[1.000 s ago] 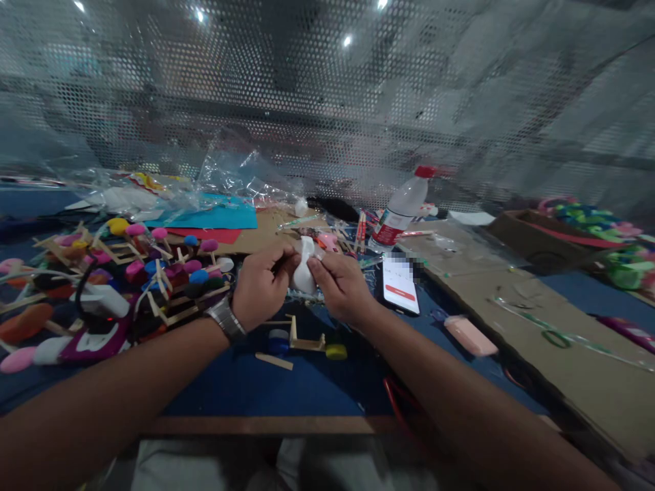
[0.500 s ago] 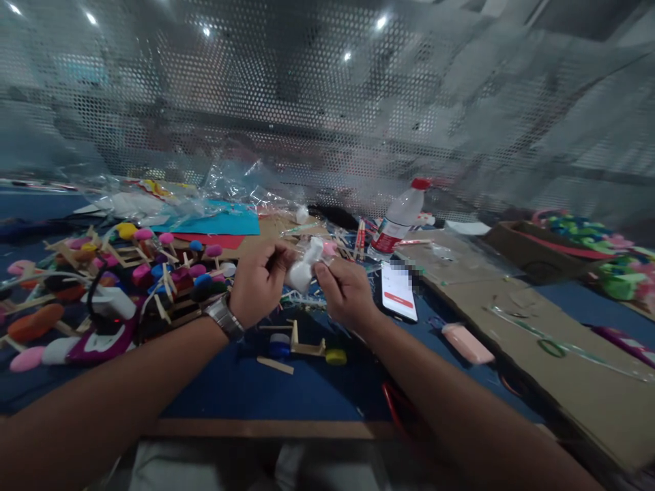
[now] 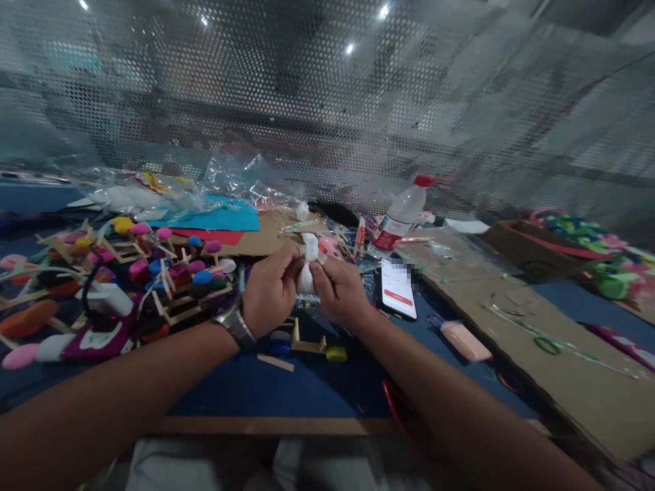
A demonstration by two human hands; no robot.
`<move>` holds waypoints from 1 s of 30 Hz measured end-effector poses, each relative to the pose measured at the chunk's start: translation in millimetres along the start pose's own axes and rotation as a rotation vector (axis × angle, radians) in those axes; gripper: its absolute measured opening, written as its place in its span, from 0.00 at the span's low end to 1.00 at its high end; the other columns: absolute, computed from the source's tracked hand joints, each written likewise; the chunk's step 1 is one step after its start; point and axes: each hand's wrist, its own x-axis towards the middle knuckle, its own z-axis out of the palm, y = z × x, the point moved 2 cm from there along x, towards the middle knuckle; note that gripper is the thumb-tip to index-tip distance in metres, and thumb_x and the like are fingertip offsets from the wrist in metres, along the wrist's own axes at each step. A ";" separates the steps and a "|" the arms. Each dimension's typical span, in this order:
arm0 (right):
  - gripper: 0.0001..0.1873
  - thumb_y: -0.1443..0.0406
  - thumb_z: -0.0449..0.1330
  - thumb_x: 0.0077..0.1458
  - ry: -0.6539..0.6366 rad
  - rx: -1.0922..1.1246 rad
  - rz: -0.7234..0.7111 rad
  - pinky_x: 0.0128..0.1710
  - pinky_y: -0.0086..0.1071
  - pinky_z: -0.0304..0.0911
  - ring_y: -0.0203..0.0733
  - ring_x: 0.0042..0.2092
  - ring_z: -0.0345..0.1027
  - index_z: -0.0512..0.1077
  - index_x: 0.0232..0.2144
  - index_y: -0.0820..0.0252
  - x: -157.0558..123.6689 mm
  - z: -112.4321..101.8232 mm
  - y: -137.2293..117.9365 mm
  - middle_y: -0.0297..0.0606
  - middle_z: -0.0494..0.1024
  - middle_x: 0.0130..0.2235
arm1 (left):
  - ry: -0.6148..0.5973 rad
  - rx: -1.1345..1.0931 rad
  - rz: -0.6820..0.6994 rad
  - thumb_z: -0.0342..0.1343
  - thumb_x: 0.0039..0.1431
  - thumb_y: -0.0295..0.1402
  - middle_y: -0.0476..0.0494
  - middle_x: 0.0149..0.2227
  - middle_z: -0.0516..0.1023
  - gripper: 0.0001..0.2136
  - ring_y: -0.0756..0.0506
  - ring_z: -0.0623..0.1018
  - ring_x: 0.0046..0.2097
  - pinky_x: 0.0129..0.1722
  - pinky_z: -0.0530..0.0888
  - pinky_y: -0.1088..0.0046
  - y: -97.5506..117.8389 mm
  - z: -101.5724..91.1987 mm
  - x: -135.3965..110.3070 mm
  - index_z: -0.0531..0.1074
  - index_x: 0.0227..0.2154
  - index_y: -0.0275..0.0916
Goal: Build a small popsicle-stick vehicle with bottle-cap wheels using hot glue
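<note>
Both my hands meet above the blue table top point(image 3: 286, 389), pinching a small white soft lump point(image 3: 307, 273) between them. My left hand point(image 3: 269, 290), with a metal watch point(image 3: 236, 326) on the wrist, grips its left side with closed fingers. My right hand point(image 3: 340, 290) grips its right side, fingers closed too. Just below the hands lies a small wooden-stick frame with a blue and a yellow wheel point(image 3: 307, 346), with a loose wooden stick point(image 3: 275, 362) beside it.
A heap of stick frames with coloured caps point(image 3: 127, 273) fills the left. A phone point(image 3: 398, 289) with a lit screen, a pink block point(image 3: 460, 339) and a plastic bottle point(image 3: 402, 213) lie to the right. Cardboard sheets point(image 3: 552, 341) cover the right side. Clear plastic wrap point(image 3: 235, 184) lies behind.
My hands have drawn closer together around the white lump, and it sits lower and more upright between my fingers than half a second ago.
</note>
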 end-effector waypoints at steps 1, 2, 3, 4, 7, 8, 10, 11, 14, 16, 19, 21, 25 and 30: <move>0.22 0.59 0.47 0.70 -0.013 0.005 -0.012 0.26 0.34 0.50 0.37 0.23 0.55 0.54 0.21 0.53 0.2 -0.2 0.4 0.30 0.61 0.21 | -0.008 -0.001 0.005 0.52 0.67 0.29 0.52 0.24 0.70 0.09 0.49 0.70 0.26 0.29 0.65 0.72 -0.3 -0.3 -0.1 0.65 0.28 0.41; 0.23 0.59 0.47 0.70 -0.025 0.009 -0.021 0.26 0.33 0.50 0.37 0.23 0.55 0.54 0.21 0.53 0.5 -0.5 0.9 0.30 0.61 0.21 | -0.010 -0.003 0.007 0.52 0.67 0.29 0.51 0.24 0.71 0.09 0.49 0.70 0.27 0.29 0.65 0.72 -0.5 -0.9 -0.1 0.66 0.29 0.41; 0.23 0.58 0.47 0.71 -0.034 0.012 -0.024 0.26 0.33 0.50 0.36 0.23 0.55 0.54 0.21 0.53 0.8 -0.7 1.3 0.30 0.61 0.21 | -0.004 -0.004 0.004 0.52 0.67 0.29 0.51 0.25 0.72 0.08 0.49 0.71 0.27 0.29 0.65 0.72 -0.6 -1.6 -0.1 0.66 0.29 0.41; 0.23 0.58 0.46 0.71 -0.037 0.012 -0.024 0.26 0.33 0.50 0.36 0.23 0.55 0.53 0.21 0.53 1.1 -1.0 1.7 0.30 0.60 0.21 | 0.005 -0.006 -0.002 0.51 0.68 0.30 0.51 0.26 0.73 0.08 0.49 0.72 0.28 0.29 0.66 0.73 -0.6 -2.1 0.0 0.67 0.30 0.41; 0.24 0.57 0.46 0.72 -0.050 0.011 -0.018 0.26 0.34 0.49 0.36 0.23 0.54 0.53 0.21 0.53 2.3 -1.0 1.8 0.30 0.60 0.21 | 0.011 -0.008 -0.007 0.50 0.68 0.28 0.50 0.26 0.72 0.09 0.49 0.72 0.28 0.29 0.66 0.73 0.9 -1.3 -0.4 0.65 0.30 0.41; 0.24 0.56 0.46 0.72 -0.062 0.014 -0.023 0.26 0.34 0.50 0.36 0.23 0.54 0.53 0.21 0.53 2.7 -1.2 1.6 0.30 0.60 0.21 | -0.001 -0.009 -0.001 0.50 0.68 0.27 0.51 0.25 0.71 0.09 0.49 0.71 0.27 0.29 0.65 0.73 1.6 -0.6 -0.6 0.64 0.29 0.41; 0.24 0.55 0.46 0.72 -0.085 0.022 -0.034 0.26 0.33 0.50 0.36 0.23 0.55 0.55 0.22 0.53 3.8 -2.8 1.8 0.30 0.61 0.21 | -0.027 -0.013 0.015 0.51 0.66 0.26 0.52 0.24 0.70 0.09 0.49 0.70 0.26 0.28 0.64 0.73 2.2 -0.2 0.1 0.64 0.29 0.41; 0.24 0.55 0.45 0.72 -0.092 0.027 -0.037 0.26 0.33 0.50 0.36 0.24 0.56 0.55 0.22 0.53 4.3 -4.2 2.4 0.30 0.62 0.21 | -0.031 -0.015 0.020 0.51 0.66 0.27 0.52 0.24 0.70 0.09 0.50 0.70 0.26 0.28 0.64 0.73 1.8 -0.8 1.0 0.65 0.29 0.41; 0.25 0.54 0.44 0.73 -0.096 0.038 -0.038 0.27 0.33 0.52 0.36 0.25 0.57 0.54 0.22 0.53 4.9 -7.2 5.8 0.30 0.61 0.22 | -0.009 -0.020 0.015 0.51 0.68 0.29 0.51 0.26 0.72 0.08 0.49 0.71 0.28 0.29 0.65 0.73 -1.0 -4.3 4.7 0.66 0.31 0.41; 0.26 0.53 0.45 0.72 -0.106 0.051 -0.044 0.27 0.33 0.51 0.36 0.24 0.56 0.53 0.21 0.53 4.4 -6.1 7.5 0.30 0.60 0.21 | -0.005 -0.021 0.006 0.51 0.69 0.29 0.50 0.27 0.72 0.08 0.49 0.72 0.29 0.30 0.66 0.72 -1.3 -4.5 5.2 0.65 0.31 0.41; 0.25 0.55 0.46 0.72 -0.122 0.071 -0.051 0.27 0.32 0.51 0.35 0.23 0.55 0.53 0.21 0.54 2.9 -2.8 7.5 0.29 0.60 0.21 | -0.048 -0.028 0.007 0.50 0.69 0.28 0.52 0.24 0.69 0.10 0.49 0.71 0.27 0.28 0.65 0.73 2.3 -0.5 2.5 0.64 0.29 0.41; 0.24 0.57 0.48 0.71 -0.126 0.079 -0.053 0.26 0.32 0.51 0.35 0.24 0.56 0.55 0.21 0.54 1.9 -2.7 6.6 0.29 0.62 0.21 | -0.071 -0.036 0.016 0.51 0.68 0.28 0.54 0.23 0.68 0.10 0.50 0.70 0.26 0.27 0.64 0.73 4.5 1.4 0.9 0.64 0.29 0.41; 0.22 0.62 0.49 0.70 -0.090 0.090 -0.046 0.26 0.32 0.50 0.35 0.23 0.56 0.54 0.21 0.54 0.8 -5.7 5.3 0.29 0.59 0.21 | -0.020 -0.041 0.015 0.51 0.69 0.29 0.52 0.25 0.70 0.08 0.49 0.70 0.27 0.28 0.65 0.72 3.1 -0.9 0.9 0.65 0.31 0.41; 0.20 0.64 0.50 0.67 -0.076 0.110 -0.042 0.26 0.32 0.50 0.34 0.23 0.54 0.54 0.22 0.54 0.2 -1.9 4.7 0.28 0.59 0.21 | -0.018 -0.054 0.036 0.50 0.68 0.28 0.51 0.27 0.71 0.08 0.49 0.70 0.28 0.30 0.66 0.72 3.0 1.3 -0.4 0.65 0.31 0.41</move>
